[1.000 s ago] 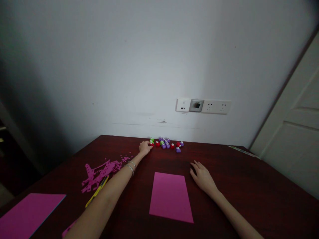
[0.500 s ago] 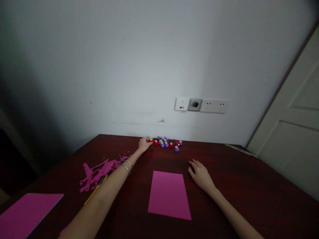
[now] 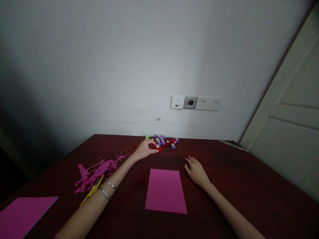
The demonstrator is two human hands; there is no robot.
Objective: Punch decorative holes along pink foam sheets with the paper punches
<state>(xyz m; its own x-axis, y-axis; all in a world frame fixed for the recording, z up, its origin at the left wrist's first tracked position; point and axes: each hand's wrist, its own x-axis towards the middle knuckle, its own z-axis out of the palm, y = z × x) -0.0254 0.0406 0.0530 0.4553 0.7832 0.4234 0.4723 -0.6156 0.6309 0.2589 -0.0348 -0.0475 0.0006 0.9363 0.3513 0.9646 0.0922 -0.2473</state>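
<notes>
My left hand (image 3: 144, 149) pinches a small red craft punch (image 3: 158, 147) with a round white top between thumb and fingers. Just behind it, near the wall, stands a cluster of similar purple punches (image 3: 162, 142), with green ones (image 3: 147, 136) and other red ones (image 3: 167, 142) among them. My right hand (image 3: 196, 171) lies on the table with its fingers stretched out, holding nothing. A pink sheet of paper (image 3: 165, 191) lies flat between my forearms, a little left of the right hand.
Cut pink paper scraps (image 3: 87, 176) and tiny bits lie at the left. Beside them is a yellow cutter knife (image 3: 93, 189), partly behind my left forearm. More pink paper (image 3: 27, 212) sits at the near left corner. The wall (image 3: 124, 66) bounds the table's back.
My left hand has come right and nearer from the left end of the cluster, bringing a red punch with it. The right hand stays resting on the table; the view has shifted slightly.
</notes>
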